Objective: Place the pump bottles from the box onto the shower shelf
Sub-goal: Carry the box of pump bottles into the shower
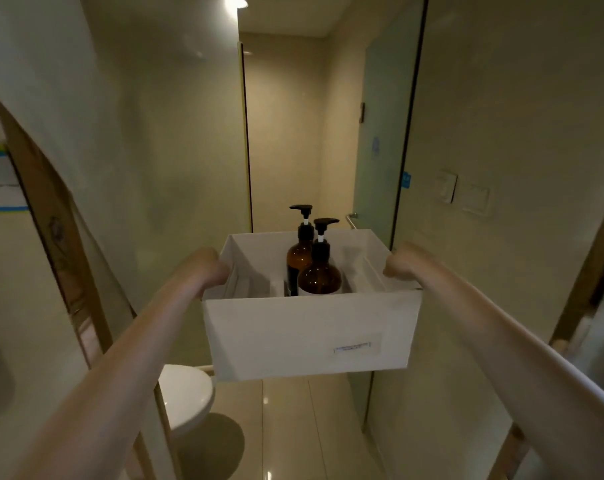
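Observation:
I hold a white fabric box (293, 334) out in front of me at chest height. My left hand (210, 268) grips its left wall and my right hand (402, 263) grips its right wall, fingers hidden behind the rim. Two amber pump bottles with black pumps stand upright inside, side by side. The taller one (298, 252) is behind and left; the rounder one (320, 271) is in front. No shower shelf is in view.
A narrow bathroom lies ahead with a frosted glass door (380, 150) open on the right and a glass panel edge (246, 140) on the left. A white toilet (186, 396) sits low left. Wall switches (461, 192) are on the right wall. Shiny tiled floor below.

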{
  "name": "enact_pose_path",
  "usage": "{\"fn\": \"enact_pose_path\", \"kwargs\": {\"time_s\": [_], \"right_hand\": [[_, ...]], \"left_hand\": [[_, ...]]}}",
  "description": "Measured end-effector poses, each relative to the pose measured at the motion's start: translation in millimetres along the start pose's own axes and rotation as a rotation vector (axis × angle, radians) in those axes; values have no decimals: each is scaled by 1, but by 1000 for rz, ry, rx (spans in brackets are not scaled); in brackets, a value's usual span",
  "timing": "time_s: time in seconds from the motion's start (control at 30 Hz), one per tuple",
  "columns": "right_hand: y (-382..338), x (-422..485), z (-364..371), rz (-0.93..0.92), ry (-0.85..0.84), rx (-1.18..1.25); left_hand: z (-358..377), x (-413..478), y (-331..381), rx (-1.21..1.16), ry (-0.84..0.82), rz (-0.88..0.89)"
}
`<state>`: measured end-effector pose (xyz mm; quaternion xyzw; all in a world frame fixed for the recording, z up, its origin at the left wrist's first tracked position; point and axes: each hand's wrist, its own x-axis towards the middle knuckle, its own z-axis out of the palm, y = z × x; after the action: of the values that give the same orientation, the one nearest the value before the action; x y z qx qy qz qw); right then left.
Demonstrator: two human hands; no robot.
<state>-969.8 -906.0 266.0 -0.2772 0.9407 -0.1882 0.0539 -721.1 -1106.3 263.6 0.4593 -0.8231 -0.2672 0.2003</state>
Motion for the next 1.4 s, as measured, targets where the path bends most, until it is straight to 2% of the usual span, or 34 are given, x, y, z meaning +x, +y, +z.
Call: {"fn": "enact_pose_path", "kwargs": {"time_s": [0.5, 1.07, 1.4], "right_hand": [[-47, 142, 31, -18, -15, 3], [-71, 401, 44, -50, -35, 88], [-84, 534, 61, -66, -23, 98]], "left_hand": [[27, 165, 0, 11, -15, 36], [99, 398, 59, 6, -43, 5], [160, 536, 61, -40, -46, 27]]}}
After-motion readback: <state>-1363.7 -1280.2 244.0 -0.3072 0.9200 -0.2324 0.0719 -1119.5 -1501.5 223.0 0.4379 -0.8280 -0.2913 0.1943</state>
